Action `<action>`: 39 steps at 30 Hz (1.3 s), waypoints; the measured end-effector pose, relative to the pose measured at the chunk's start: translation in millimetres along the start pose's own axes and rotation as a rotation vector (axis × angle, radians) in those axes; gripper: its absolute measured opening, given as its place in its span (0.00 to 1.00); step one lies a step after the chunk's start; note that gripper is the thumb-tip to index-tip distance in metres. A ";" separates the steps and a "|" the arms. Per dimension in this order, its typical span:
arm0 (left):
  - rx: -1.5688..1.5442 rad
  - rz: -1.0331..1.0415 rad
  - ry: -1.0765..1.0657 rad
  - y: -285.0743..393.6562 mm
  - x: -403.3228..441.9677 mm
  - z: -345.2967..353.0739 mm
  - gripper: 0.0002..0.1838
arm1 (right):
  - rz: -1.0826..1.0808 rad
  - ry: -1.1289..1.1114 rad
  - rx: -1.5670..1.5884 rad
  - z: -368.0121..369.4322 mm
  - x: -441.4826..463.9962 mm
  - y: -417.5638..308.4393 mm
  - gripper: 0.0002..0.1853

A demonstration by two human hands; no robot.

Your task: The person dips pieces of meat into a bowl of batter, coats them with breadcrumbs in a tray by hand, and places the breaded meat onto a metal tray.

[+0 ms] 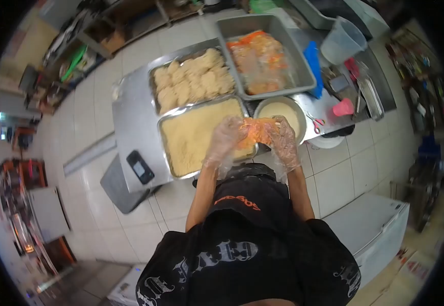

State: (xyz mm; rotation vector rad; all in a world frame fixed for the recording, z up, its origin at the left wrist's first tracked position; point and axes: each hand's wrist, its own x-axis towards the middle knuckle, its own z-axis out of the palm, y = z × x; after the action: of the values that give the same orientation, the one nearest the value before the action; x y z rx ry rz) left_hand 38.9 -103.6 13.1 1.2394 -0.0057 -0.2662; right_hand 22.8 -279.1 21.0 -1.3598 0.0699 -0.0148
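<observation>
Between my two hands, both in clear plastic gloves, a piece of orange marinated raw meat (259, 132) is stretched out. My left hand (228, 134) is closed on its left end, over the edge of the tray of yellow crumbs (194, 133). My right hand (285, 138) grips the other end, in front of the bowl of pale batter (281, 110). Behind the crumbs, a metal tray holds several crumb-coated pieces (191, 80). More orange meat with plastic wrapping (262, 61) lies in the grey tub (304, 83).
A phone (140, 167) lies on the metal table's left part (135, 115). Pink-handled scissors (315, 122), a pink cup (343, 107), a clear jug (343, 42) and a blue cloth or bag (312, 66) are to the right. A white chest freezer (367, 229) stands behind me on the right.
</observation>
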 end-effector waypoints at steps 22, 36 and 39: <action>0.991 0.158 0.066 -165.7 114.0 63.9 0.10 | -0.355 0.151 -1.187 -160.7 77.9 118.3 0.09; 1.208 0.289 0.520 -74.9 16.4 -120.4 0.11 | -0.220 0.047 -0.907 -140.5 76.0 77.7 0.11; 1.204 0.138 0.773 -59.1 -14.6 -181.7 0.18 | -0.323 0.053 -0.910 -143.4 72.2 62.4 0.10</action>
State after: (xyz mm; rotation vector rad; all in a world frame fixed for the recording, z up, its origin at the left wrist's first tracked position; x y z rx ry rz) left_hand 40.0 51.2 -99.8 2.4579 0.4735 0.4360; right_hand 84.5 -409.7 -72.8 -2.2681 -0.1163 -0.3230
